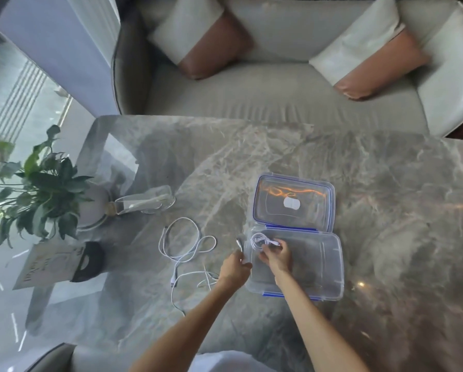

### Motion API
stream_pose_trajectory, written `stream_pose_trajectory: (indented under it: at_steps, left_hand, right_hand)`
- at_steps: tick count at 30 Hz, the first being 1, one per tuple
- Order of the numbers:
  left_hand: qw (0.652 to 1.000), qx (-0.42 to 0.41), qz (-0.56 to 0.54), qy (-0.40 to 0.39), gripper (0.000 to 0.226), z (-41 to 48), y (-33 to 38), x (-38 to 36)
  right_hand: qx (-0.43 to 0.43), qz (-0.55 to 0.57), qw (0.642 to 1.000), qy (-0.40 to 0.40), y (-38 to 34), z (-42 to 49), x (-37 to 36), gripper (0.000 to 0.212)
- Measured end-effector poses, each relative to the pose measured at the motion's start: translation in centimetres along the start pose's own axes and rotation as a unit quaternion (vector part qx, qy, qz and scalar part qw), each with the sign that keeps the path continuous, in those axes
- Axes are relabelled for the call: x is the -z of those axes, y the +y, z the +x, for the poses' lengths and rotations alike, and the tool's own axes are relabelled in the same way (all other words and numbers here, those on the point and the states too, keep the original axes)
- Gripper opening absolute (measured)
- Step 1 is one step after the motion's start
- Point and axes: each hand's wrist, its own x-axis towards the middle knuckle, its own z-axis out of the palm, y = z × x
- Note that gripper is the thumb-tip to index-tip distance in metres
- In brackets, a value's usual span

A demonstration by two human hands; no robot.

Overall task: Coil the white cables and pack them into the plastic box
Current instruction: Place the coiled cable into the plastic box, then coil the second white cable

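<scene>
A grey marbled bench (278,146) fills my view, with a pale sofa behind it and two cushions on the sofa. At the far left stands one potted plant (45,183), with a single card (50,264) in front of it and one clear glass piece (147,201) lying on its side nearby. Next come the loose white cables (183,245), sprawled on the bench; I cannot count whether that tangle is one or two. My left hand (234,269) is closed around a cable end just beside the box's left wall. My right hand (276,255) is inside the plastic box (319,264), fingers pinched on one coiled cable (261,240) at its far left corner. The lid (294,202) lies flat open behind, joined at the blue hinge.

I judge I am setting this first coil down. Next I should let go without it springing loose, then gather the sprawled cable into even loops.
</scene>
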Motion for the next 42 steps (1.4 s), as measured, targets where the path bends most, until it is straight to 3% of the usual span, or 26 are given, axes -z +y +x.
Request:
stream_pose_trajectory:
  at_steps: [4, 7, 12, 14, 16, 18, 20, 22, 26, 30, 32, 37, 40, 42]
  left_hand:
    - [1.0, -0.004, -0.006, 0.002, 0.022, 0.2, -0.3, -0.3]
    - [1.0, -0.008, -0.002, 0.006, 0.023, 0.3, -0.4, -0.4]
    - [0.999, -0.034, -0.009, -0.002, 0.037, -0.1, -0.4, 0.0]
    - [0.998, -0.055, -0.033, 0.002, 0.045, -0.7, -0.5, 1.3]
    - [0.991, -0.081, -0.096, 0.044, 0.038, -0.9, -1.5, 3.9]
    - [0.982, -0.106, -0.103, 0.12, 0.022, -0.5, -3.6, 7.4]
    - [0.977, -0.098, -0.052, 0.184, 0.022, 0.3, -6.9, 10.7]
    - [0.976, -0.067, 0.013, 0.205, 0.026, 1.0, -10.1, 13.1]
    - [0.982, -0.047, 0.063, 0.17, 0.038, 1.9, -13.9, 14.8]
    - [0.976, -0.076, 0.113, 0.17, 0.034, 3.0, -14.8, 14.6]
    - [0.969, -0.111, 0.162, 0.149, 0.033, 3.5, -15.1, 14.3]
    - [0.941, -0.157, 0.234, 0.19, 0.02, 3.2, -16.1, 15.9]
    - [0.911, -0.278, 0.246, 0.183, 0.011, 1.9, -14.5, 18.9]
    - [0.913, -0.349, 0.144, 0.153, 0.008, -0.3, -12.0, 21.1]
  right_hand:
    - [0.053, -0.144, 0.988, 0.013, 0.1, 0.1, 1.8, 0.039]
    - [0.041, -0.114, 0.992, 0.029, 0.2, 0.5, 2.4, 0.038]
    - [0.007, -0.053, 0.998, -0.024, -0.6, 0.0, 2.1, 0.044]
    - [0.036, -0.129, 0.991, 0.008, -1.7, -0.6, 2.6, 0.048]
    - [0.139, -0.253, 0.953, 0.094, -2.5, -1.7, 2.7, 0.038]
    - [0.249, -0.285, 0.915, 0.14, -3.3, -3.9, 1.1, 0.022]
    - [0.327, -0.313, 0.882, 0.131, -3.6, -6.0, -2.2, 0.014]
    - [0.381, -0.375, 0.843, 0.052, -2.9, -7.1, -6.1, 0.011]
    - [0.367, -0.579, 0.716, -0.132, 0.5, -7.3, -14.2, 0.02]
    - [0.334, -0.696, 0.607, -0.186, 4.6, -6.4, -18.1, 0.033]
    - [0.334, -0.723, 0.575, -0.186, 5.9, -5.6, -18.2, 0.034]
    - [0.374, -0.673, 0.605, -0.202, 5.5, -5.3, -16.2, 0.02]
    - [0.397, -0.567, 0.683, -0.233, 0.8, -6.3, -13.9, 0.008]
    - [0.393, -0.484, 0.74, -0.253, -3.8, -7.7, -11.4, 0.01]
